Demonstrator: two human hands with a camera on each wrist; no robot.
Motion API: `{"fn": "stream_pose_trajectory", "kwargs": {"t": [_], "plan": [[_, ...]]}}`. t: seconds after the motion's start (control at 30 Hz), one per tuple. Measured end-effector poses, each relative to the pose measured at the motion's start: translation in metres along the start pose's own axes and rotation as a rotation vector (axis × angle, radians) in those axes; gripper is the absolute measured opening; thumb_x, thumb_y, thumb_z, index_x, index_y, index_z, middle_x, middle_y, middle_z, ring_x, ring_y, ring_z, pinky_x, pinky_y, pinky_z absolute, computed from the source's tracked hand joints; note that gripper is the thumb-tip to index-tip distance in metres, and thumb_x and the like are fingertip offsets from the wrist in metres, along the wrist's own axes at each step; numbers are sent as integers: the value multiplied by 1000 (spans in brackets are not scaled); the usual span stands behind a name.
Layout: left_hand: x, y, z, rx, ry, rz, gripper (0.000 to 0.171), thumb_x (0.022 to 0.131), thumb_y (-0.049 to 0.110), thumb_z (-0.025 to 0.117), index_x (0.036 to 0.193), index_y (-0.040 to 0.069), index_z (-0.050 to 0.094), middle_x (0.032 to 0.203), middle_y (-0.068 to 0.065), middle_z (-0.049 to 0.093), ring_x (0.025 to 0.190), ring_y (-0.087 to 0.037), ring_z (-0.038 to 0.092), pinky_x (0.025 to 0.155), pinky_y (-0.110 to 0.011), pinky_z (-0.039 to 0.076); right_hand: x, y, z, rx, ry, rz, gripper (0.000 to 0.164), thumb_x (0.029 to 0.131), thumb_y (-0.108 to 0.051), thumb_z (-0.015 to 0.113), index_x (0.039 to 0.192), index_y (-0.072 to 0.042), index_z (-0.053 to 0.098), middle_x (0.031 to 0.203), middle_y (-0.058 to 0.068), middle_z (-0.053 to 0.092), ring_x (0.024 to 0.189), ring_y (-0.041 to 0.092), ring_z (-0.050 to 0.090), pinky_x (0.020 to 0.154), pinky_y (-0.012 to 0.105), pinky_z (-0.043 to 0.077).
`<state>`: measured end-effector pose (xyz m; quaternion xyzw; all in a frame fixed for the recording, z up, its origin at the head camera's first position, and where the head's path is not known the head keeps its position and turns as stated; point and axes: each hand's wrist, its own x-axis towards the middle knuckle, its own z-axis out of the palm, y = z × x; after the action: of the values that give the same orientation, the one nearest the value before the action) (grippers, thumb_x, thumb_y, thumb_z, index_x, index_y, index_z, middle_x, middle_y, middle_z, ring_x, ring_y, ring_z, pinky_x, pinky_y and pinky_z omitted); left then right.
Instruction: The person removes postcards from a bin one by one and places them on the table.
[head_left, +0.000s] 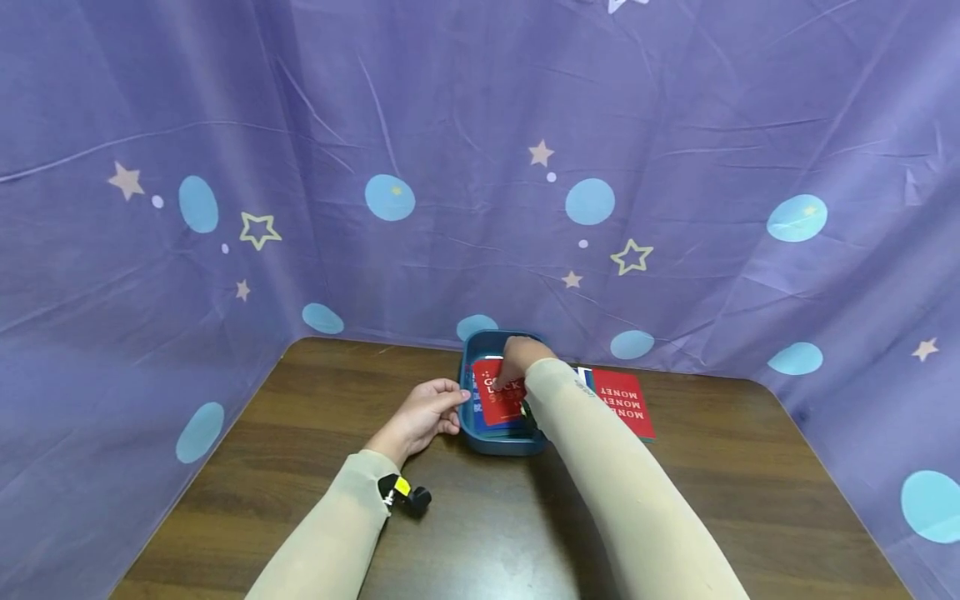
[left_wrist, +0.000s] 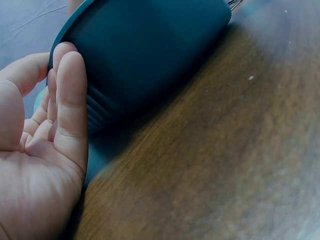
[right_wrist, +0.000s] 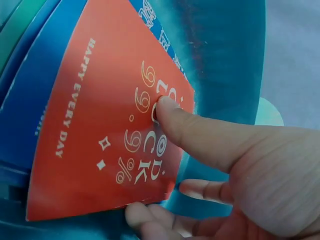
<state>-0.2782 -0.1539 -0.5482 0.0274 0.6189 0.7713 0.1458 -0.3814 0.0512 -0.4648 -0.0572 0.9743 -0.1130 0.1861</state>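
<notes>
A dark teal plastic bin [head_left: 504,448] stands on the table near the back. My left hand [head_left: 423,412] grips its left side; in the left wrist view the thumb and fingers lie on either side of the bin's rim [left_wrist: 150,50]. Inside the bin, my right hand [head_left: 521,358] holds a red booklet [right_wrist: 105,120] printed "GOOD LUCK" and "HAPPY EVERY DAY". The right thumb [right_wrist: 185,127] presses on its cover while fingers reach the booklet's edge. Blue booklets [right_wrist: 37,90] lie under the red one, and a green edge shows beside them.
To the bin's right, a red booklet [head_left: 618,400] marked "MONEY" lies on the wooden table [head_left: 337,400], partly behind my right sleeve [head_left: 615,458]. A purple curtain [head_left: 465,125] with stars and blue ovals hangs behind and at both sides.
</notes>
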Motion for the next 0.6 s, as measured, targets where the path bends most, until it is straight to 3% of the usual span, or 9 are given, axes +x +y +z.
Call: {"fn": "stream_pose_trajectory", "kwargs": {"t": [0.23,0.47,0.53,0.6], "plan": [[-1,2,0,3,-6,-4,13,110,11,72,101,11,62,70,4,64,54,-6,63,52,-19,61,-5,-1,-6,15,8,-4,55,88,-33,100,129,-5,77,117,10,80,103,26,74,99,43,70],[0,0,-1,10,-4,1,12,111,11,71,102,11,63,71,4,63,55,-6,63,53,-19,61,47,25,-5,40,85,-125,45,82,-23,102,114,-3,78,109,9,79,91,24,72,83,39,69],[0,0,-1,9,-4,0,13,111,11,71,101,12,63,71,4,63,55,-6,63,52,-19,61,46,28,-11,45,106,-166,34,82,-17,97,105,-2,78,101,10,78,85,25,69,78,39,67],[-1,0,-1,4,-3,0,13,111,10,71,101,12,63,71,4,63,54,-6,63,52,-19,60,24,28,-26,84,101,-183,28,85,-15,94,104,-1,78,99,11,78,85,25,67,80,39,66]]}}
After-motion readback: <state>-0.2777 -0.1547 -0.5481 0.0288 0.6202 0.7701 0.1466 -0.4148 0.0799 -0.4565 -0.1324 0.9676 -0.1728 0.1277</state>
